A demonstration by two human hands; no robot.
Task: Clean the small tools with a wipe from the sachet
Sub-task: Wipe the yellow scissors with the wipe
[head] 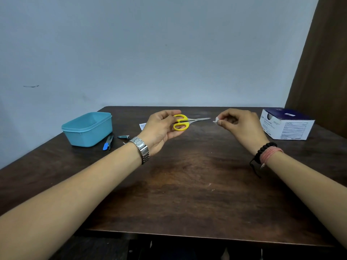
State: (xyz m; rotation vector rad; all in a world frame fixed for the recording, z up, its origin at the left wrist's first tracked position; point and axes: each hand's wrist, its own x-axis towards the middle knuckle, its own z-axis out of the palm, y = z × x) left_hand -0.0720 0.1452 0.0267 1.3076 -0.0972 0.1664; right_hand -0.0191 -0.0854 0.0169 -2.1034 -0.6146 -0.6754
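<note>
I have the scissors (185,121) up off the worktop (187,184), held in my left hand (159,128). Its fingers curl round the yellow handles, thumb over the top loop. The blades are closed, and their long axis runs nearly level, from the handles on my left to the tip on my right.

That tip points straight at the wipe (216,120), a small white wad pinched between thumb and forefinger of my right hand (238,126); the other fingers are loosely curled behind it. Wipe and blade tip are near, with a small gap showing between them, so they are not touching. The right hand is the one nearer the blades, and I judge the next move is for it to bring the wad onto the tip and draw it along the steel toward the pivot.

Further left on the worktop lie a clipper (124,136) and a blue file (107,144), just beside a teal tub (87,128). A torn sachet (142,126) shows behind my left hand. A swab box (286,124) stands at the right edge.
</note>
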